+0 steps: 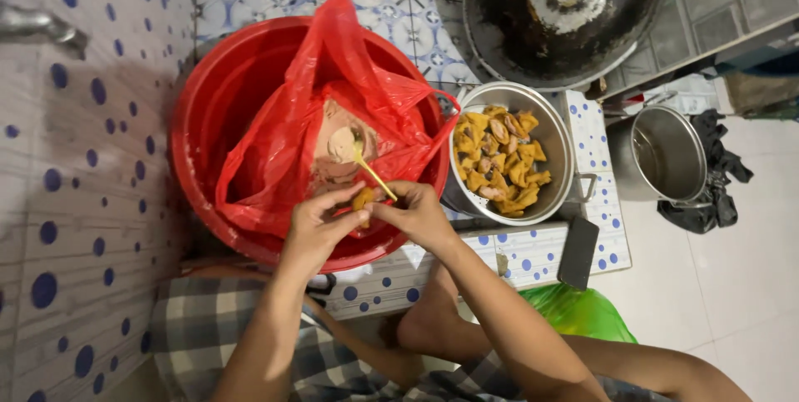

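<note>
My left hand (320,223) holds a small yellow-brown tofu puff (363,200) over the red basin (208,111). My right hand (414,212) grips a thin yellow spoon (370,167) whose bowl rests in the pale pinkish paste (337,148) inside a red plastic bag (283,144). The bag sits open in the basin. Both hands meet at the puff, just in front of the bag's mouth.
A metal pot (558,144) with several yellow stuffed pieces stands right of the basin. Beyond it sits a black wok (499,19). An empty steel pot (670,152) and dark cloth lie on the floor at right. A dark phone (578,252) and a green bag (578,312) are near my knees.
</note>
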